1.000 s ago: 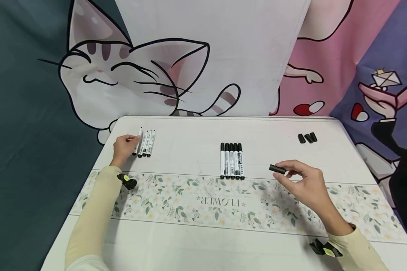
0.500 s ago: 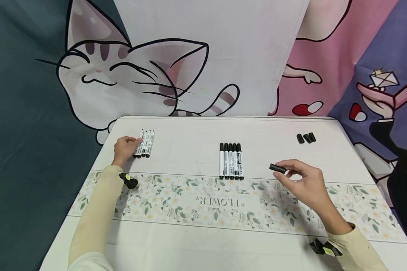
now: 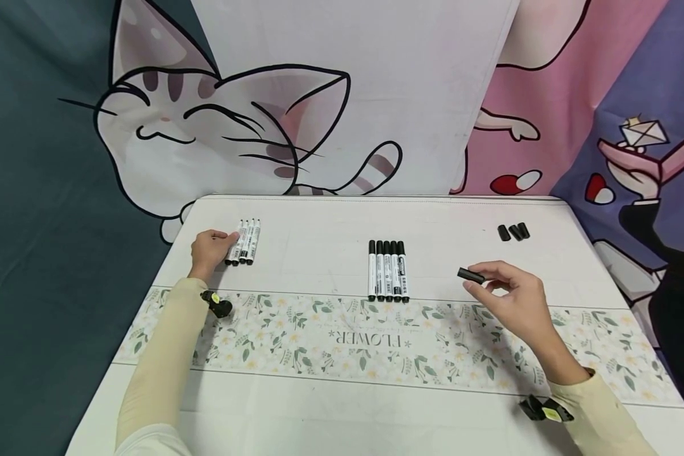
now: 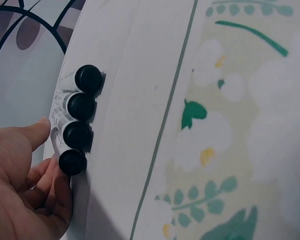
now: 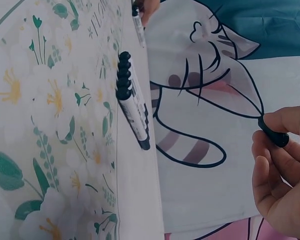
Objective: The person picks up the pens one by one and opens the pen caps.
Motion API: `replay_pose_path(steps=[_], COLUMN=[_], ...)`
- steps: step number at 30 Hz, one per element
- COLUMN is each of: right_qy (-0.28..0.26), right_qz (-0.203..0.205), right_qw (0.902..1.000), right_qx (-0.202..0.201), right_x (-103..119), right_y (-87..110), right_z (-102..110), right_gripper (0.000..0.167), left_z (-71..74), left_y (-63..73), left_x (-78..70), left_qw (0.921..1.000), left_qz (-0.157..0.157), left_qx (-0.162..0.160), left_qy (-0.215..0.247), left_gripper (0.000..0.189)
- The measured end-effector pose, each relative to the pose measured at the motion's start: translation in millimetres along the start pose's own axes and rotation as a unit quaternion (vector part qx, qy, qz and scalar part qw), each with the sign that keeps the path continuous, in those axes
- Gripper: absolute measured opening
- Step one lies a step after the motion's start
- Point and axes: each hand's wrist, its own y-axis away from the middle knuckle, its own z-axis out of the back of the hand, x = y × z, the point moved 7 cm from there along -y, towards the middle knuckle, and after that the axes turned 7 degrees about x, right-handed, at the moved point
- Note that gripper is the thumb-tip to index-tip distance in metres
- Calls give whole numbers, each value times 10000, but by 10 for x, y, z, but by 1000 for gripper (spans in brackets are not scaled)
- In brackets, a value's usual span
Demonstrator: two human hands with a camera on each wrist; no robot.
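My right hand (image 3: 515, 301) is pinching one cylindrical black cap (image 3: 470, 275) above the white bench (image 3: 319, 415).
My left hand (image 3: 208, 251) is pinching the endmost of four uncapped white markers (image 3: 245, 244); five black-capped white markers (image 3: 387, 272) and three black caps (image 3: 515, 232) are lying rightward.

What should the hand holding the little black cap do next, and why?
Maybe the right hand should carry its black cap over and lay it beside the three loose caps. That seems sensible because those lie grouped together, while this one is held apart from them. It would make four caps, matching the four uncapped markers.
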Motion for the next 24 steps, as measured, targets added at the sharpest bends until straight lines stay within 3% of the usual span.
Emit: replay_pose_path(steps=[16,24], right_qy=[12,-10], right_qz=[-162,-89], right_qw=[9998,9998], right_qx=[-62,-159], right_x=[-55,-101], right_y=[-30,-87], right_z=[24,70], right_gripper=[28,30], left_z=[52,76], left_y=[158,354], left_x=[-54,-225], left_qw=[9979,9910], left_qz=[-618,-1167], left_qx=[136,-319], left_qy=[-103,-566], left_gripper=[66,65])
